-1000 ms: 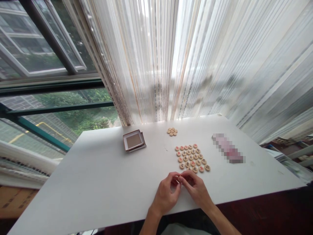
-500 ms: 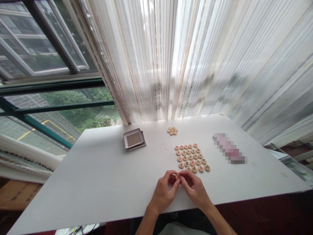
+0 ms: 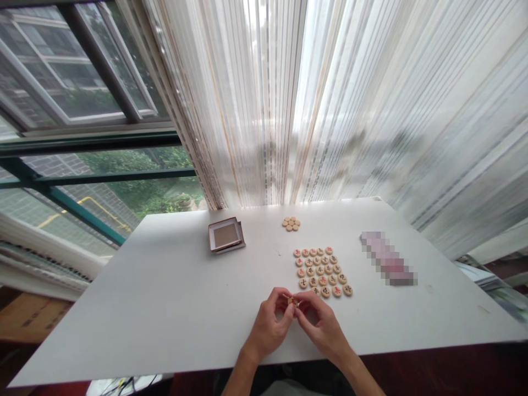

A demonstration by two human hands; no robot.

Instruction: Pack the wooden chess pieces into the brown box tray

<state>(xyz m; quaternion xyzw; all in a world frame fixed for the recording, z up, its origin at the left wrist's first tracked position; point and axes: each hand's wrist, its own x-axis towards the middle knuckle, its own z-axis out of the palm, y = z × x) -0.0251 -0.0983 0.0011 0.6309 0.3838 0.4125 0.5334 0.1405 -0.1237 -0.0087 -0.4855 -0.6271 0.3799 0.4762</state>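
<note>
Between the fingertips of both hands is one round wooden Chinese chess piece (image 3: 292, 301) with a red character on top. My left hand (image 3: 270, 322) pinches it from the left, and my right hand (image 3: 319, 322) grips its right side. Just beyond my right hand, rows of red and black Chinese chess pieces (image 3: 320, 270) lie face up in a near-square block. Part of the nearest row is close to my right fingers. Farther back, a small cluster of pale discs (image 3: 291, 223) lies with no characters visible.
An open shallow box (image 3: 226, 235) stands at the back left of the white table (image 3: 165, 308). At the right lies a blurred pinkish long object (image 3: 388, 258). A striped sheer curtain (image 3: 256, 110) hangs along the far edge, beside a window at the left.
Both hands have shifted slightly left in the picture with the chess piece still between them. The view has tilted a little; the rows of pieces look unchanged.
</note>
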